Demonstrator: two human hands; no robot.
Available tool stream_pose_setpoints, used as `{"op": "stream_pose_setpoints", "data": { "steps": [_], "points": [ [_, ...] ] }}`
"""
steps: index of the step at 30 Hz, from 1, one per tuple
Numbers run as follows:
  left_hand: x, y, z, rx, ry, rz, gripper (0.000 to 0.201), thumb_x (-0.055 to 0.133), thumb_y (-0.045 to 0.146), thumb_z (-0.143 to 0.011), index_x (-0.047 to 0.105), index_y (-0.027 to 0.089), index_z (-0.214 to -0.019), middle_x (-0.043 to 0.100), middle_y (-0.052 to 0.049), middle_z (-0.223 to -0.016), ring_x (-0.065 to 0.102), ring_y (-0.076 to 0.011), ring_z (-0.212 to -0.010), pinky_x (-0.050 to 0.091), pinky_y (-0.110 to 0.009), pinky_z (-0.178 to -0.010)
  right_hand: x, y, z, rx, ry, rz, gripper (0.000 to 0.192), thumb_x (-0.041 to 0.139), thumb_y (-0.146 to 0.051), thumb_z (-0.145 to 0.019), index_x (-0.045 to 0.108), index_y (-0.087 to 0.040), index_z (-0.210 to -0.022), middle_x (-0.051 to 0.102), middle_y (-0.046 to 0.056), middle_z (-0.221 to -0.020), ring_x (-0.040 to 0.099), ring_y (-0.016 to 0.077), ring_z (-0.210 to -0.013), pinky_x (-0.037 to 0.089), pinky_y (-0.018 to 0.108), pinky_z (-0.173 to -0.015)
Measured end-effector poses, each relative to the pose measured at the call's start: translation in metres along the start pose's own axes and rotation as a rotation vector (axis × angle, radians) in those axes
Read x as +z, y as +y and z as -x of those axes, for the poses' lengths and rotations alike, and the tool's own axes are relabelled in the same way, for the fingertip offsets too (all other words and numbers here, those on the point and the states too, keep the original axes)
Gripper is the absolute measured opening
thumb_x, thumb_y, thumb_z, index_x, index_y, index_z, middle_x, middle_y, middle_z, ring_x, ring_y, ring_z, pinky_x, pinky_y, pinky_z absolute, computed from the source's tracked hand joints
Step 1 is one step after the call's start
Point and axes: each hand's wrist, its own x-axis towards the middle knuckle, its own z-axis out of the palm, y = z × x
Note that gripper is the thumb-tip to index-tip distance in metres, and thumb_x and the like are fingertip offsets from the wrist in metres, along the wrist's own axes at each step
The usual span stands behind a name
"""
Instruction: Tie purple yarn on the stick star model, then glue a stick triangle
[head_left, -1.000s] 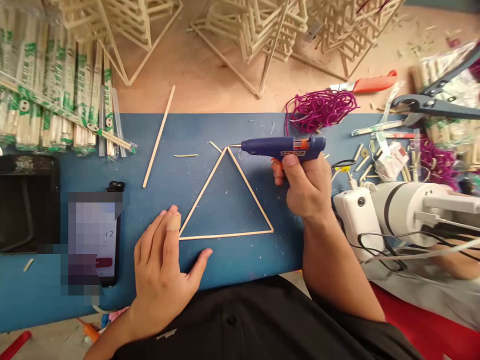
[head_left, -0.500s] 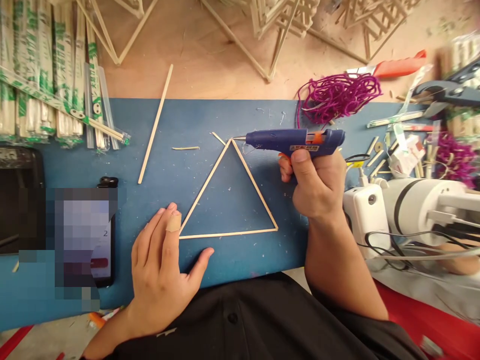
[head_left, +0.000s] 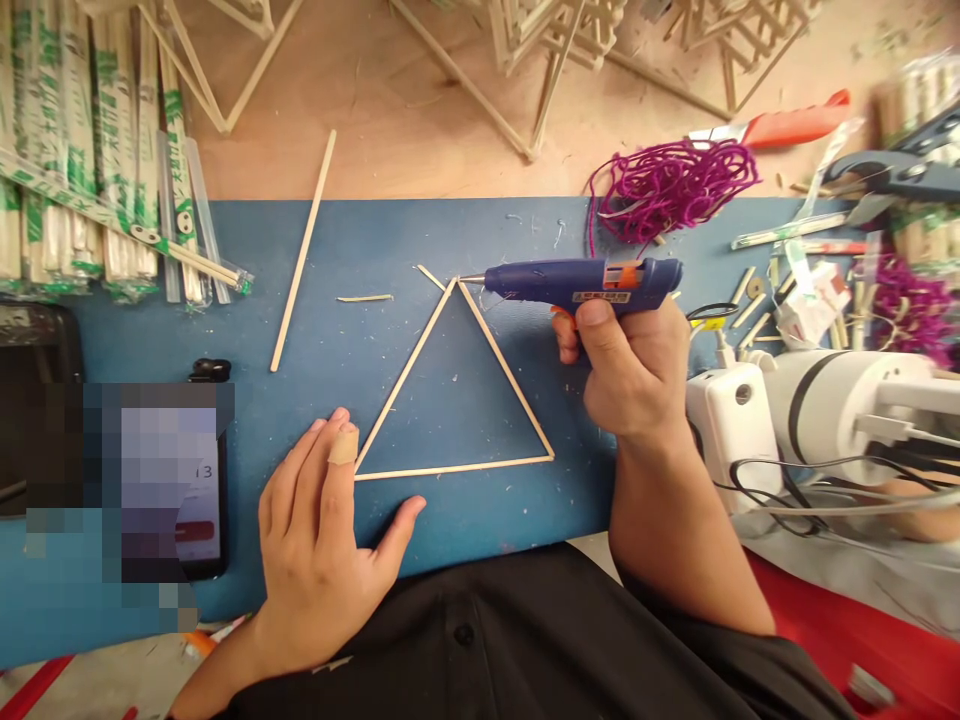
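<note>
My right hand (head_left: 634,360) is wrapped round the handle of a blue hot glue gun (head_left: 555,280), a finger by its orange trigger. The metal nozzle points left and meets the top corner of a triangle of thin wooden sticks (head_left: 411,370) lying on the blue mat (head_left: 480,520). Flat on the mat, my left hand (head_left: 322,520) has its fingers stretched out and the thumb apart. A bandage covers one fingertip, which lies beside the triangle's lower left corner; whether it presses the stick I cannot tell. A short sliver (head_left: 430,276) sits near the top corner.
A loose stick (head_left: 302,250) and a thin splinter (head_left: 364,298) lie left of the triangle. Wrapped chopsticks (head_left: 112,150), a phone (head_left: 202,480), stick frames (head_left: 480,90), purple yarn (head_left: 675,190), an orange-handled knife (head_left: 795,125), pliers (head_left: 892,170) and white chargers with cables (head_left: 735,420) surround it.
The view has shifted slightly, moving things a little to the left. The glue gun nozzle stays at the triangle's top corner, and both hands keep their poses.
</note>
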Motion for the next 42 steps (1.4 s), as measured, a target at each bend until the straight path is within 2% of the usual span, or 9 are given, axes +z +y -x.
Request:
{"op": "stream_pose_setpoints", "data": {
  "steps": [4, 14, 32, 42],
  "points": [
    [0.000, 0.000, 0.001, 0.000, -0.005, 0.000, 0.102, 0.092, 0.040, -0.087, 0.041, 0.003, -0.167, 0.070, -0.026, -0.145, 0.067, -0.0392, -0.137, 0.052, -0.047, -0.116, -0.001, -0.006, 0.000, 0.054, 0.039, -0.080, 0.048, 0.058, -0.069, -0.103, 0.065, -0.024, -0.086, 0.063, 0.001, -0.068, 0.056, 0.0157, -0.058, 0.043, 0.034, -0.058],
    [-0.001, 0.000, 0.000, 0.011, -0.010, 0.003, 0.099, 0.093, 0.038, -0.085, 0.046, -0.001, -0.163, 0.070, -0.029, -0.144, 0.067, -0.0409, -0.136, 0.051, -0.048, -0.117, 0.000, -0.009, -0.001, 0.041, 0.051, -0.054, 0.049, 0.056, -0.068, -0.104, 0.068, -0.023, -0.088, 0.067, 0.002, -0.072, 0.058, 0.0161, -0.058, 0.044, 0.036, -0.060],
    [-0.001, -0.001, 0.001, 0.005, -0.016, 0.002, 0.102, 0.092, 0.040, -0.087, 0.041, 0.004, -0.168, 0.070, -0.026, -0.145, 0.067, -0.0397, -0.137, 0.052, -0.048, -0.116, -0.001, -0.012, 0.002, 0.024, 0.019, -0.037, 0.048, 0.057, -0.065, -0.105, 0.068, -0.023, -0.086, 0.068, 0.002, -0.074, 0.059, 0.0156, -0.058, 0.043, 0.036, -0.060],
    [-0.001, -0.001, 0.001, 0.007, -0.019, 0.007, 0.102, 0.093, 0.039, -0.085, 0.044, 0.000, -0.165, 0.069, -0.028, -0.145, 0.067, -0.0405, -0.136, 0.051, -0.048, -0.118, -0.001, -0.013, -0.001, 0.035, 0.050, -0.040, 0.046, 0.057, -0.064, -0.105, 0.070, -0.023, -0.088, 0.069, 0.003, -0.075, 0.060, 0.0166, -0.060, 0.044, 0.038, -0.063]
  ]
}}
